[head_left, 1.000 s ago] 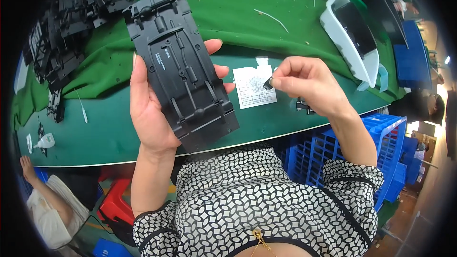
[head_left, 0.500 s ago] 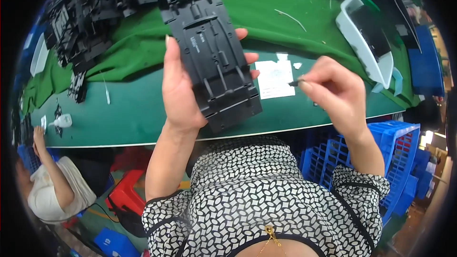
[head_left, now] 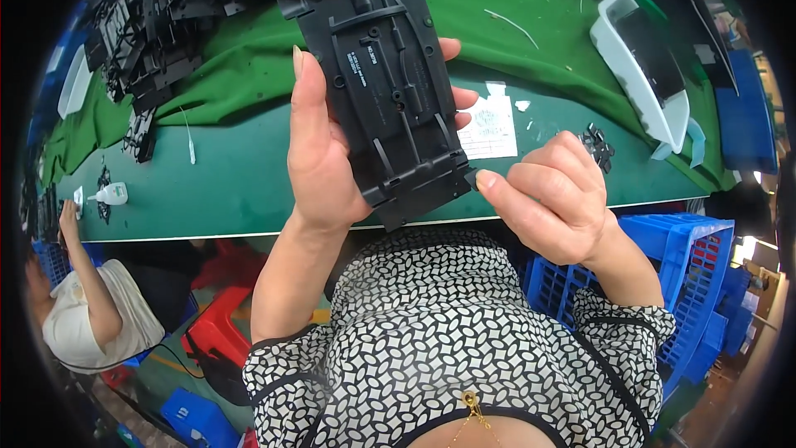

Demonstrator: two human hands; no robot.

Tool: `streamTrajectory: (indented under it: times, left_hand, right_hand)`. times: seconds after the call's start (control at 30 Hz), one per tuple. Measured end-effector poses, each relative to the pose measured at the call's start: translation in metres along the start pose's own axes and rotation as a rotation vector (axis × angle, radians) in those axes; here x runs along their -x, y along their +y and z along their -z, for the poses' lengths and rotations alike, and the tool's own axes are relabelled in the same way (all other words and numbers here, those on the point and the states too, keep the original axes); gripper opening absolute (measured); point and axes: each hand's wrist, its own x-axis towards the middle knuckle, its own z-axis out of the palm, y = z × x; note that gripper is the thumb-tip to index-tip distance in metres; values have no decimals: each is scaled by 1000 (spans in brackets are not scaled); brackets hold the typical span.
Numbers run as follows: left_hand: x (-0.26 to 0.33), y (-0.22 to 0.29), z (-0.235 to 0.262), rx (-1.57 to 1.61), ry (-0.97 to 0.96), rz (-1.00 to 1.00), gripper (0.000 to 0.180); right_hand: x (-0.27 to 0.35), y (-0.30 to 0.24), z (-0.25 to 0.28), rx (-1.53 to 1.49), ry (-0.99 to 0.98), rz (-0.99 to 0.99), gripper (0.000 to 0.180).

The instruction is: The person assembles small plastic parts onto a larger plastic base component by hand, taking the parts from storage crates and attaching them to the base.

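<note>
You hold the long black plate (head_left: 356, 91) in your left hand (head_left: 319, 158), raised above the green table (head_left: 215, 207). This hand is closed around the plate: the thumb lies along its left edge, and the ends of some fingers come out at its right edge. The plate is slanted, with its far end more to your left; its visible face has raised ribs, small round holes and some pale printing.

Your right hand (head_left: 547, 199) is at the right of the plate, beside its near end. It is gripping a small dark piece (head_left: 471, 178) between the thumb and the bent forefinger, and the other fingers are curled in. The piece is very near the plate's right edge, but I cannot tell if the two are touching.

To the right of the plate, partly behind your fingers, a white printed sheet (head_left: 497, 137) lies on the table. Farther right of the plate are a small black part (head_left: 595, 148) and, beyond it, a pale bin (head_left: 670, 120). Behind the plate spreads a green cloth (head_left: 506, 50). To the plate's left and far side there is a heap of black parts (head_left: 141, 25). Well to the left of the plate stand out a white bottle (head_left: 114, 193), lying on its side, and a co-worker's hand (head_left: 68, 217).
</note>
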Motion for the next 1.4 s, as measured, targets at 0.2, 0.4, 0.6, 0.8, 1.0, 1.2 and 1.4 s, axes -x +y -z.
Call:
streamTrajectory:
  times: [0.2, 0.4, 0.6, 0.8, 1.0, 1.2, 1.4]
  left_hand:
    - [2, -1, -2, 28, -7, -3, 81]
    - [1, -2, -4, -10, -22, -4, 82]
    - [5, -5, -6, -6, -31, -54, 85]
    - [5, -7, -2, -34, -145, -60, 84]
    - [11, -9, -11, -72, 5, -154, 89]
    - [13, -12, -7, -87, -89, -218, 92]
    - [16, -13, -4, -148, -88, -277, 92]
  right_hand:
    - [-1, -1, 0, 24, -43, 14, 28]
    - [-1, -1, 0, 41, -58, 17, 24]
    - [-5, -5, 4, 43, -112, 6, 23]
    - [-3, -3, 3, 45, -101, 6, 25]
    - [3, -1, -3, 68, -30, 48, 24]
    - [5, 0, -4, 66, 44, 66, 26]
    - [8, -1, -7, 52, 83, 22, 29]
